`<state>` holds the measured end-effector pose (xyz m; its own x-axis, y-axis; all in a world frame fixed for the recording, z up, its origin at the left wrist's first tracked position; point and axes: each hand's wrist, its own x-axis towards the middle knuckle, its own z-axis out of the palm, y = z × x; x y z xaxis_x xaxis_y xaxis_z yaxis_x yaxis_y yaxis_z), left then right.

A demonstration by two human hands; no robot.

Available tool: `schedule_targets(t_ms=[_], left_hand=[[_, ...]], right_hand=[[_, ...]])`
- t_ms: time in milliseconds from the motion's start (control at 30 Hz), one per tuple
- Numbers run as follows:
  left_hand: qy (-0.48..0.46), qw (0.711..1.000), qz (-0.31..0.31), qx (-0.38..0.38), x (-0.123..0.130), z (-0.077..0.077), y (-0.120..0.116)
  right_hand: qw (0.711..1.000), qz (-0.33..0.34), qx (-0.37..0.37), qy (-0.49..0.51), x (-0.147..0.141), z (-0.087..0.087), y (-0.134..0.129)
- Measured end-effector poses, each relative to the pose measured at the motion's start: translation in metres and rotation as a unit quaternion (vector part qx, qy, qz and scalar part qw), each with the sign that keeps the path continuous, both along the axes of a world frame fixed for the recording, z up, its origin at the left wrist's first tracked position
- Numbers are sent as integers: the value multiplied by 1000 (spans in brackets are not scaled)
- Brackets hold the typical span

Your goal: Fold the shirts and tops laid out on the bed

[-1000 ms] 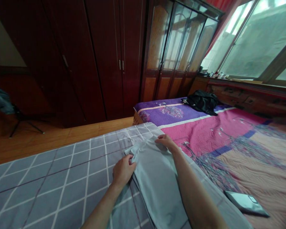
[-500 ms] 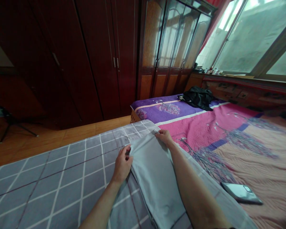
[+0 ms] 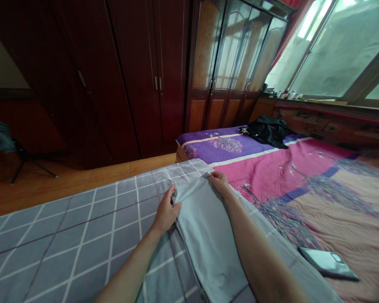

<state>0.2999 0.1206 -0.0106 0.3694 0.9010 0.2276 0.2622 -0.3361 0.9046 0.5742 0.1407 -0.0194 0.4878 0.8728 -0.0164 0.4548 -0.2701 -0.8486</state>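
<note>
A plain pale grey cloth piece [image 3: 213, 235], smooth with a faint sheen, is folded into a long, narrow panel that lies lengthwise away from the viewer, its far end angled slightly to the left, on a grey checked cover [image 3: 101, 235]. Its upper face is mostly flat, with soft creases near the far left corner and along the left side, where the edges of layers beneath show as a darker line. Part of its right edge is hidden, and its near end reaches the bottom of the view.
</note>
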Motion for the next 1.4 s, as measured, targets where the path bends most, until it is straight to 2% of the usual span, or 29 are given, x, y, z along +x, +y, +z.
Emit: schedule_targets(t_ms=[100, 233, 433, 700, 967, 1067, 1133, 1200, 1267, 1333, 1400], left_hand=[[5, 999, 33, 8, 7, 3, 13], [-7, 996, 87, -10, 14, 0, 22], [-27, 994, 109, -4, 16, -3, 27], [-17, 992, 127, 15, 15, -5, 29], [41, 984, 165, 54, 12, -6, 30], [55, 980, 177, 73, 11, 1, 24], [73, 974, 179, 117, 11, 9, 16], [106, 966, 140, 190, 14, 19, 5], [153, 953, 55, 254, 18, 26, -7], [204, 940, -37, 271, 23, 26, -17], [260, 929, -101, 244, 26, 22, -22]], right_hand=[[1000, 0, 13, -13, 2, -2, 1], [998, -17, 49, -28, 2, 1, -1], [994, -45, 82, -56, -3, 5, -3], [980, -88, 54, -172, -8, 12, -6], [949, -96, -24, -300, -23, 17, -9], [937, -100, -37, -333, -26, 17, -10], [930, -104, -34, -350, -28, 19, -11], [924, -98, -18, -368, -31, 23, -13], [919, -71, 6, -389, -35, 26, -14], [912, -24, 25, -409, -42, 27, -14], [905, 19, 26, -424, -47, 26, -14]])
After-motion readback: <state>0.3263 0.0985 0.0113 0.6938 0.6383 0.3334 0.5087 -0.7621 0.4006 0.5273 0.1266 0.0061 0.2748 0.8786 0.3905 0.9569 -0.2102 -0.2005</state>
